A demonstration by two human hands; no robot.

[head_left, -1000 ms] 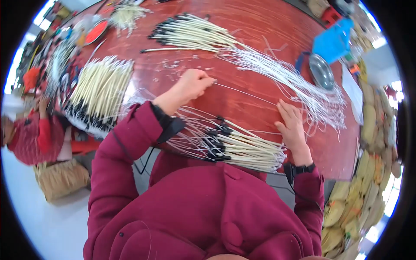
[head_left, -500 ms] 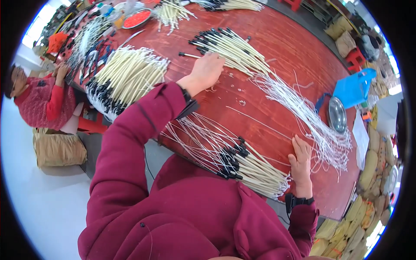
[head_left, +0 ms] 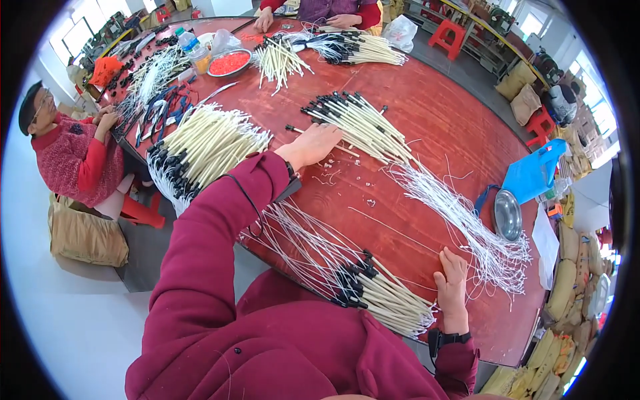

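My left hand [head_left: 315, 145] is closed over a thin cream stick with a black end [head_left: 291, 127]; the stick shows on both sides of the hand, while my fingertips are partly hidden. Just beyond lies a spread bundle of black-ended cream sticks [head_left: 363, 125], with long white strings [head_left: 460, 217] trailing from it to the right. My right hand [head_left: 453, 287] rests on the table, fingers stretched out, holding nothing visible. Next to it, another bundle of sticks [head_left: 393, 303] lies at the near edge, its strings fanning left. A single white string [head_left: 393, 230] runs toward my right hand.
A large pile of sticks [head_left: 210, 143] sits at left on the red table [head_left: 413, 193]. Farther back are a bowl of red pieces [head_left: 229, 63] and more bundles. A blue container [head_left: 533, 172] and metal bowl [head_left: 507, 215] stand at right. Two other people work around the table.
The view has tilted up, bringing a person at the far side into sight. Under my left hand, the stick now shows on both sides. My right hand stays flat on the table.
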